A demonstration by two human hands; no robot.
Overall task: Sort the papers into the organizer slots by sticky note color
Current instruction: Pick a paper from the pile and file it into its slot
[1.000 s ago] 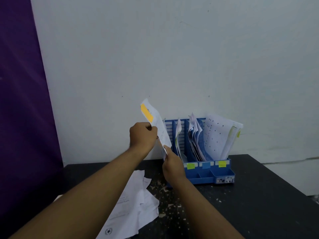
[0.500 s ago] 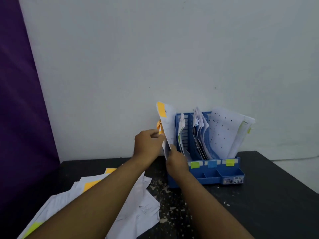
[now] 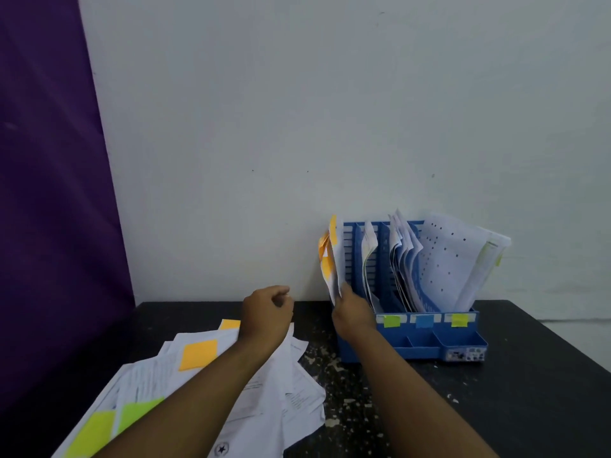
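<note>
A blue organizer (image 3: 463, 335) stands against the wall on the black table (image 3: 529, 391). Its front carries green, blue and yellow sticky labels. My right hand (image 3: 352, 312) pinches the lower edge of a paper with an orange sticky note (image 3: 333, 256), standing in the organizer's leftmost slot among other orange-noted sheets. My left hand (image 3: 266, 314) hovers over the table, fingers loosely curled, holding nothing. A loose pile of papers (image 3: 264, 391) lies at the left, showing an orange note (image 3: 197, 354), a green note (image 3: 139, 414) and a yellow note (image 3: 92, 431).
Other slots hold white sheets, the rightmost a dotted paper (image 3: 456, 259) leaning right. A purple curtain (image 3: 49, 193) hangs at the left and a white wall (image 3: 297, 110) stands behind. The tabletop is flecked with pale chips.
The orange-noted paper went from held up in both hands into the leftmost slot. My left hand let go and drew back left; my right hand stays on the paper.
</note>
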